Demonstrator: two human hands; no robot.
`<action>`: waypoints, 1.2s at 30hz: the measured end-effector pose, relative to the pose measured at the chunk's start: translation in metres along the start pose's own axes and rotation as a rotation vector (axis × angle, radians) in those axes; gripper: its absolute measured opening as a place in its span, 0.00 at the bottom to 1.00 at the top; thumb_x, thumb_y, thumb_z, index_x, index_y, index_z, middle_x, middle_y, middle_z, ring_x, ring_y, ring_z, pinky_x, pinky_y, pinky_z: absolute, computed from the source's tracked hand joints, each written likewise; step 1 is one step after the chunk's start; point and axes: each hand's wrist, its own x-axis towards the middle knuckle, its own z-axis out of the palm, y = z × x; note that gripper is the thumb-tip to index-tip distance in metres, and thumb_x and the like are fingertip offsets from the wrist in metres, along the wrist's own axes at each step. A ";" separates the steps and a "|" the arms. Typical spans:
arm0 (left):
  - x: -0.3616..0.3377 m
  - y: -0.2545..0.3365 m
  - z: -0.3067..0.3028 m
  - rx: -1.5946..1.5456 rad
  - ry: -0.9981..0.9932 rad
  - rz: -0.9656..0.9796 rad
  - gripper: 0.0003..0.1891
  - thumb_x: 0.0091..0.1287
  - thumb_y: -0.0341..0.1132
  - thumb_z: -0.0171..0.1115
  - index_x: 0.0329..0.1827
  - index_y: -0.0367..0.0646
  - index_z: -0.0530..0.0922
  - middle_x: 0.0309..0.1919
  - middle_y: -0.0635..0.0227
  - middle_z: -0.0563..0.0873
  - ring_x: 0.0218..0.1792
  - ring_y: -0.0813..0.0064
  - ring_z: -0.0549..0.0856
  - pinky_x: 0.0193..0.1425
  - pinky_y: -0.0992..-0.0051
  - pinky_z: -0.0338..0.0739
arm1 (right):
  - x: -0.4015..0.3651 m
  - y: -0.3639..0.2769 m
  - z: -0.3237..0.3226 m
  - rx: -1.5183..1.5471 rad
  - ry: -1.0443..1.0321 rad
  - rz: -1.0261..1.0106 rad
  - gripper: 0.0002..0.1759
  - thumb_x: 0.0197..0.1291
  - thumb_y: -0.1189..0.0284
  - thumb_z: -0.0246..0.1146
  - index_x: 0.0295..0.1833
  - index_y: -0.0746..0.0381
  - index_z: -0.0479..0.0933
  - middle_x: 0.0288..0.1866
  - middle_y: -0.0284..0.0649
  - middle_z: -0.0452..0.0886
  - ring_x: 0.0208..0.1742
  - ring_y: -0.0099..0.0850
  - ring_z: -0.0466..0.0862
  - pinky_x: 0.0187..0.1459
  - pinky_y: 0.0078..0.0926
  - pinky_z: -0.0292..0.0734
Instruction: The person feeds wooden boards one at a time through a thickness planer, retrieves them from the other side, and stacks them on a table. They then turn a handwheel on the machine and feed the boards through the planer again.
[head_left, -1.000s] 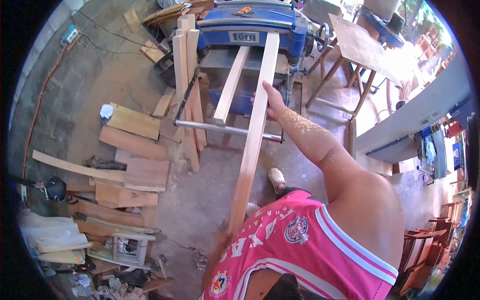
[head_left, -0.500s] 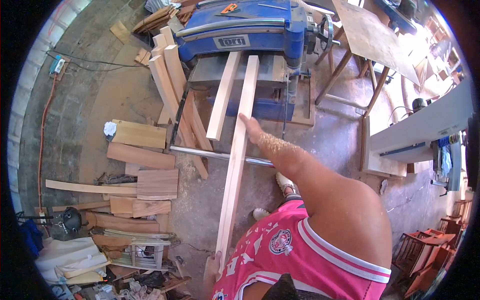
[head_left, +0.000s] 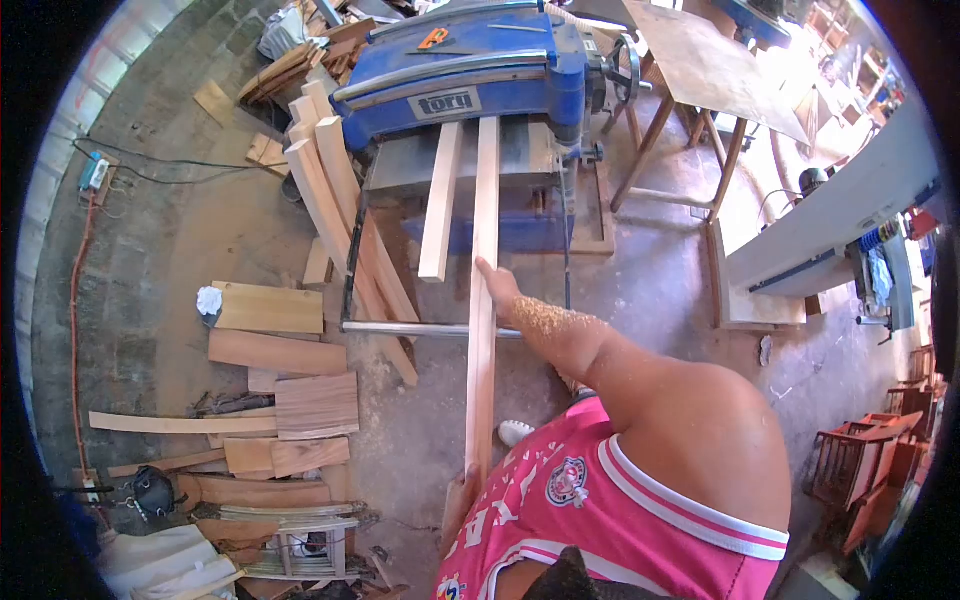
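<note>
A long pale wooden board [head_left: 482,390] stretches from my body to the mouth of a blue thickness planer [head_left: 445,72]. Its far end meets the opening under the planer's label. My right hand [head_left: 499,288] grips the board around mid-length, thumb on top; sawdust coats the forearm. Down by my pink jersey, my left hand [head_left: 459,503] closes on the board's near end, with its fingers partly hidden. To the left, a second pale board [head_left: 440,212] sticks out of the same planer opening, with no hand on it.
A metal roller bar [head_left: 425,329] crosses beneath the held board. Upright timbers [head_left: 325,185] lean left of the planer. Wood offcuts [head_left: 277,358] cover the floor at left. A wooden-legged table [head_left: 705,75] stands at right, near a long grey machine [head_left: 835,240].
The held board has swung straighter, and its far end has reached the planer opening. My left hand has moved right and slightly forward with the near end. The view has shifted slightly.
</note>
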 end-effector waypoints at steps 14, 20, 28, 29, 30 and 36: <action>0.029 0.015 0.021 0.079 0.008 0.043 0.35 0.66 0.61 0.57 0.46 0.29 0.82 0.34 0.48 0.86 0.39 0.60 0.86 0.45 0.60 0.76 | 0.017 -0.036 -0.003 -0.050 0.032 -0.056 0.41 0.63 0.45 0.60 0.55 0.79 0.74 0.49 0.52 0.82 0.49 0.38 0.83 0.51 0.36 0.76; 0.010 0.008 0.025 0.112 0.047 0.011 0.35 0.65 0.61 0.57 0.46 0.29 0.82 0.34 0.47 0.86 0.39 0.58 0.86 0.45 0.60 0.77 | 0.067 -0.032 -0.018 -0.129 -0.102 0.043 0.40 0.62 0.40 0.58 0.53 0.71 0.77 0.44 0.45 0.84 0.44 0.34 0.84 0.45 0.33 0.79; -0.001 0.012 0.017 0.176 0.092 -0.008 0.34 0.65 0.61 0.57 0.47 0.30 0.82 0.35 0.46 0.86 0.40 0.57 0.86 0.46 0.60 0.77 | 0.034 -0.051 -0.090 -0.625 -0.014 -0.184 0.39 0.66 0.38 0.50 0.51 0.68 0.76 0.33 0.46 0.81 0.32 0.35 0.83 0.35 0.36 0.79; 0.001 0.015 0.017 0.188 0.091 -0.004 0.34 0.65 0.61 0.57 0.47 0.30 0.82 0.35 0.46 0.86 0.40 0.57 0.86 0.46 0.59 0.77 | 0.029 -0.046 -0.102 -0.791 0.063 -0.360 0.36 0.67 0.42 0.51 0.50 0.68 0.77 0.35 0.49 0.82 0.35 0.40 0.84 0.38 0.39 0.79; 0.004 0.020 0.017 0.201 0.087 0.005 0.34 0.65 0.61 0.57 0.47 0.30 0.82 0.35 0.46 0.86 0.40 0.57 0.86 0.46 0.59 0.77 | 0.022 -0.043 -0.109 -0.954 0.147 -0.539 0.33 0.68 0.45 0.52 0.49 0.68 0.77 0.36 0.53 0.83 0.38 0.44 0.85 0.41 0.42 0.78; 0.027 0.058 0.021 0.293 0.050 0.087 0.34 0.64 0.61 0.58 0.48 0.30 0.82 0.36 0.45 0.86 0.41 0.56 0.86 0.46 0.59 0.77 | -0.045 -0.054 -0.113 -1.143 -0.152 -0.655 0.28 0.67 0.47 0.54 0.45 0.64 0.79 0.40 0.54 0.84 0.44 0.53 0.83 0.47 0.46 0.76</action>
